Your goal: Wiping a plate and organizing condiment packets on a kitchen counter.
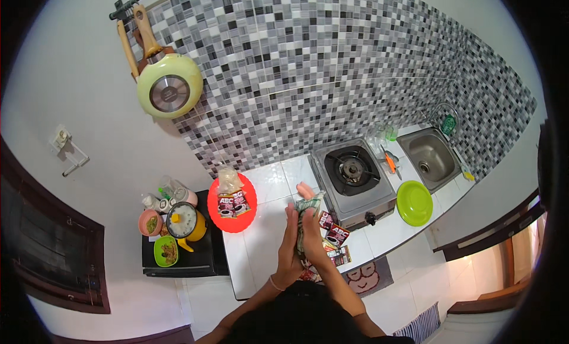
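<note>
My left hand point(288, 243) and my right hand point(314, 243) face each other over the white tiled counter, fingers stretched forward. Between the palms they press a crumpled green-and-white thing point(308, 205); I cannot tell whether it is a cloth or a packet. Just beyond it lies a pinkish, rounded object point(305, 190). Dark red coffee sachets point(337, 235) are spread beside my right hand, some partly hidden under the forearm. Left of my hands, a red plate point(237, 228) bears more sachets point(233, 205) and a clear bag point(229, 181) with pale contents.
A single-burner stove point(354, 177) stands right of my hands. Past it are a green plate point(414, 203), an orange-handled tool point(390, 161) and a steel sink point(428, 160). At left, a black stand point(204, 258) carries a yellow pot point(198, 228) and bowls. Pans point(169, 86) hang above.
</note>
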